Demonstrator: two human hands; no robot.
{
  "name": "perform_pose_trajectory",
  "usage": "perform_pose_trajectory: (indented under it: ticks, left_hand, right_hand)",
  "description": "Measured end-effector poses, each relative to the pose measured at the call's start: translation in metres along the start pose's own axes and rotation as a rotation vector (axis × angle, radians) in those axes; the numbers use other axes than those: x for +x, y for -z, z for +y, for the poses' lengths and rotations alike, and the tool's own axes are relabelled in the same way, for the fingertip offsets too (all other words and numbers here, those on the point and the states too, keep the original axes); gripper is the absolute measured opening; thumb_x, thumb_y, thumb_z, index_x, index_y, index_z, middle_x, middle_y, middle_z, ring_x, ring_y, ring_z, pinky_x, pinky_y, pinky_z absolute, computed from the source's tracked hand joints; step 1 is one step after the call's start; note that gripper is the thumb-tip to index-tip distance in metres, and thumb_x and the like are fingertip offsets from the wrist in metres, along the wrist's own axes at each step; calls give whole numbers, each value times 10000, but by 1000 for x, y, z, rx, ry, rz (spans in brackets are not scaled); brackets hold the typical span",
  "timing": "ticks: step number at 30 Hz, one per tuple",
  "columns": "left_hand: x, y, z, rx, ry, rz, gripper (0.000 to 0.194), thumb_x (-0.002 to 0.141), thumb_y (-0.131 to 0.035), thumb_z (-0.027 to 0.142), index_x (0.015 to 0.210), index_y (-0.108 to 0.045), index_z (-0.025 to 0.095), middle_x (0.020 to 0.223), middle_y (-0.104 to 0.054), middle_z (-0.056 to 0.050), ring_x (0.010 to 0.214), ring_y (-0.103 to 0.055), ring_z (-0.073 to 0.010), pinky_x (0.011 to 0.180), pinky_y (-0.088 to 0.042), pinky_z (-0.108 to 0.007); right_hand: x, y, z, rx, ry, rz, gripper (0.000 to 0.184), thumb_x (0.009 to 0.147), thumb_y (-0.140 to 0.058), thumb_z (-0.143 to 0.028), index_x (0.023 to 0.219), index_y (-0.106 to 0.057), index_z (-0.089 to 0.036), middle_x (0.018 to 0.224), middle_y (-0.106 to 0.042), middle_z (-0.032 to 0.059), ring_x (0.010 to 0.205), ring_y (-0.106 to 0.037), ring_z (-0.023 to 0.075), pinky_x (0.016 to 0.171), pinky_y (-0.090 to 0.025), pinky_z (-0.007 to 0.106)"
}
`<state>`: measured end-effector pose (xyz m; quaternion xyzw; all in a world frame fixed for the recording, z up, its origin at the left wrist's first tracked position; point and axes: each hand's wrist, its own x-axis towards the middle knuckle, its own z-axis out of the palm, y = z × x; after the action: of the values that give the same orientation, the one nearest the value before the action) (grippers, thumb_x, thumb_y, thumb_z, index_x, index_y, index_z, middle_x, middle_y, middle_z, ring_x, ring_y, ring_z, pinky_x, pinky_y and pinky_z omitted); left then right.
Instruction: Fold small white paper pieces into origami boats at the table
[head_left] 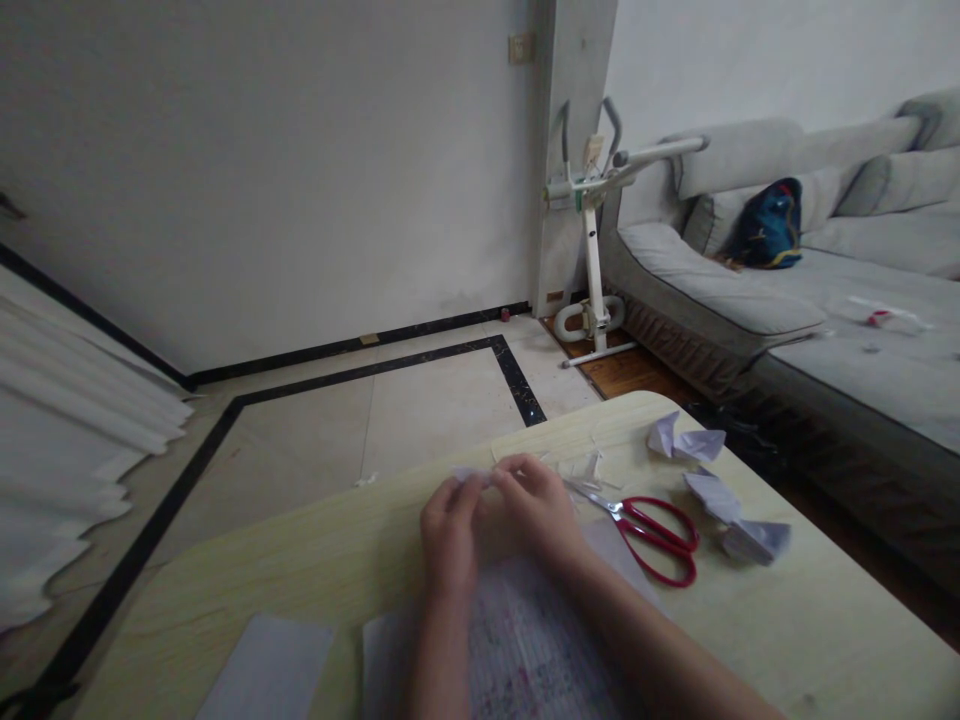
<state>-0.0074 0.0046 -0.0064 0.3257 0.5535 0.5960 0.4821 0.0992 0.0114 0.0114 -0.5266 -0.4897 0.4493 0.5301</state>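
My left hand [448, 525] and my right hand [536, 497] meet over the middle of the wooden table. Between their fingertips they pinch a small piece of white paper [471, 474], mostly hidden by the fingers. Below my forearms lies a sheet of lined paper [517, 640] with writing on it. Red-handled scissors [652, 535] rest just right of my right hand, their blades pointing toward thin paper scraps [589, 470]. Folded paper shapes [686, 440] sit near the right edge, with more folded paper [739, 520] nearer me.
A blank paper piece [266, 670] lies at the table's front left. Beyond the right edge stand a grey sofa [885, 350] with a dark blue bag [771, 225] and a white exercise machine [592, 250]. A white curtain [60, 450] hangs at the left.
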Motion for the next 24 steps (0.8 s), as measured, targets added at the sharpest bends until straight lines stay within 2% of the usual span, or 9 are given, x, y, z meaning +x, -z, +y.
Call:
perform_pose_trajectory:
  ticks: [6, 11, 14, 17, 24]
  left_hand:
    - [0, -1, 3, -111, 28, -33, 262, 705, -698, 386, 689, -645, 130, 655, -636, -15, 603, -581, -133, 574, -453, -233]
    - [0, -1, 3, -41, -13, -2, 269, 739, -664, 395, 745, -672, 126, 667, -630, -18, 580, -551, -114, 539, -425, -209]
    - [0, 0, 4, -5, -33, 4, 244, 726, -674, 376, 747, -681, 133, 687, -646, -20, 608, -564, -121, 557, -433, -210]
    - [-1, 0, 4, -14, -25, -24, 232, 714, -683, 362, 761, -688, 135, 735, -672, -32, 669, -594, -142, 614, -459, -227]
    - [-3, -3, 3, -45, 1, -81, 221, 733, -676, 352, 756, -676, 132, 697, -648, -15, 623, -574, -120, 588, -444, -212]
  right_hand:
    - [0, -1, 5, -42, 1, -51, 97, 763, -604, -249, 741, -656, -170, 653, -650, 9, 619, -590, 154, 549, -436, 231]
    - [2, 2, 1, -43, 2, -15, 111, 768, -597, -252, 746, -658, -161, 672, -659, 15, 656, -604, 157, 600, -451, 234]
    - [2, 2, -3, -33, -29, -43, 132, 769, -603, -270, 741, -659, -154, 665, -658, 14, 649, -605, 152, 580, -443, 221]
    - [2, 0, -3, -36, -66, -98, 171, 777, -600, -294, 725, -668, -146, 626, -651, 16, 610, -594, 151, 532, -425, 216]
    - [3, 1, 4, 15, -70, -84, 197, 778, -612, -330, 727, -667, -148, 645, -657, 19, 614, -594, 149, 542, -434, 217]
